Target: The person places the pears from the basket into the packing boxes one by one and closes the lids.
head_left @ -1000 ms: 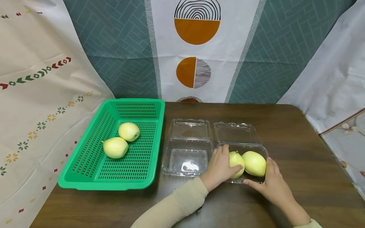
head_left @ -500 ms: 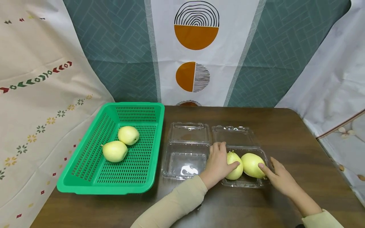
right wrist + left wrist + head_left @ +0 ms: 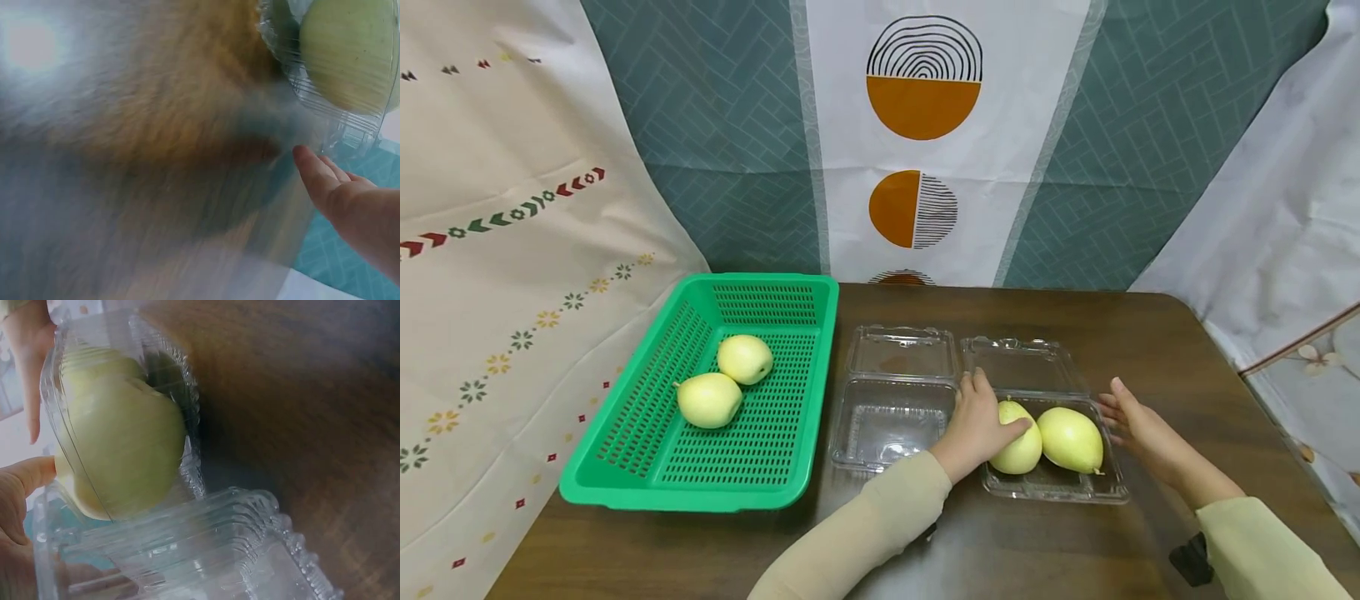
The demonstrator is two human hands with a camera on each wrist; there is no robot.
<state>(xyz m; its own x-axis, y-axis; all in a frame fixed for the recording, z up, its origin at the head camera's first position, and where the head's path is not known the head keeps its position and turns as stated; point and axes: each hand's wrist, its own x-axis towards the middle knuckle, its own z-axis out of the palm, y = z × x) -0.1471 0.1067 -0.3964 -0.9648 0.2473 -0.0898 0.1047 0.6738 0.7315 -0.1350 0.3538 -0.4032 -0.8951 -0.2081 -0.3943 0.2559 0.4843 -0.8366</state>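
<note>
Two pale yellow-green pears sit side by side in the right clear plastic clamshell box (image 3: pixel 1052 487), whose lid (image 3: pixel 1026 371) is folded back. My left hand (image 3: pixel 973 429) rests at this box's left edge. Its thumb (image 3: pixel 37 472) touches the left pear (image 3: pixel 1017 442), and its fingers lie relaxed along the outside of the wall. The right pear (image 3: pixel 1071 440) lies tilted, stem toward the front right corner. Just beyond the box's right side, my right hand (image 3: pixel 1150 437) holds nothing, its fingers extended, fingertips close to the wall in the right wrist view.
A second clamshell box (image 3: pixel 891 421) stands open and without fruit just left of the first. Farther left is a green perforated basket (image 3: pixel 808 425) with two more pears (image 3: pixel 709 400) in it. Patterned cloths hang behind and beside the brown table (image 3: pixel 1015 558).
My right hand has let go of the right pear and drawn back to the right of the box. That pear has turned, its stem now pointing frontward. The left hand has stayed at the left pear.
</note>
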